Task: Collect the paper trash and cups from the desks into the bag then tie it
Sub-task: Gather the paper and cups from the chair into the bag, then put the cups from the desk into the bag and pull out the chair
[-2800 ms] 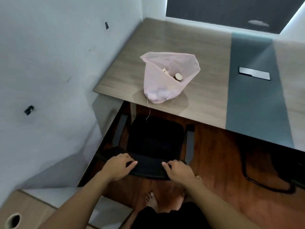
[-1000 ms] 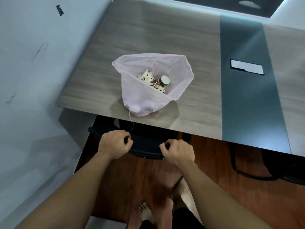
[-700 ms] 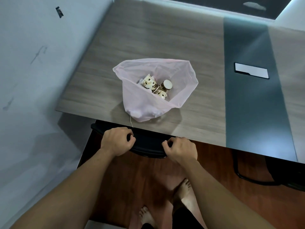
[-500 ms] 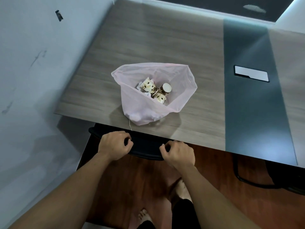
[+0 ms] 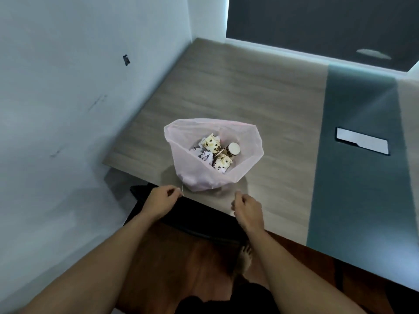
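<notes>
Open bag (image 5: 197, 175) on the worktop (image 5: 249, 98)
Left hand (image 5: 162, 201) and right hand (image 5: 248, 210), grip loose, hold nothing; a rough grab could spill cups (image 5: 223, 160).

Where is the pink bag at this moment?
In the head view, the bag stands open on the desk near its front edge, just beyond the left hand and right hand, left of the grey strip.

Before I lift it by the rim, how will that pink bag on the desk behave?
The pink bag looks thin and floppy; its rim will likely collapse inward when gathered. Probably light: only paper cups and crumpled paper show inside. The cups lie loose, so may shift.
</notes>
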